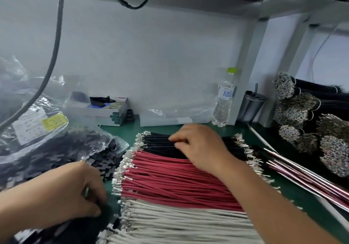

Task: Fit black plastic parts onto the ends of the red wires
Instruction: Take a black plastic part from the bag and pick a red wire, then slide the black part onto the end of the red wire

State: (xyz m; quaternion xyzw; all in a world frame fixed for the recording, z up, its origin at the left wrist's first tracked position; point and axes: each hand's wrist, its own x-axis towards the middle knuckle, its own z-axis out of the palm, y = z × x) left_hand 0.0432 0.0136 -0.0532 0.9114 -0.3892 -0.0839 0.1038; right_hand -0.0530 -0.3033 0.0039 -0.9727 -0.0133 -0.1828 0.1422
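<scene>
A flat row of red wires [170, 179] with metal terminals on their left ends lies mid-table, between black wires [158, 143] behind and white wires [179, 223] in front. Black plastic parts [102, 160] spill from a clear bag at the left. My right hand [200, 145] rests over the black wires, its curled fingertips pinching at them. My left hand [75, 192] is low at the left, fingers curled down onto a dark pile of black parts; what it holds is hidden.
A clear bag [37, 126] with labels sits at the left, and a small box [105, 111] stands behind it. A water bottle [223, 102] and a grey cup [252, 105] stand at the back. Bundles of terminated wires [302, 122] are stacked at the right, and pink-and-white wires [306, 175] lie on the green mat.
</scene>
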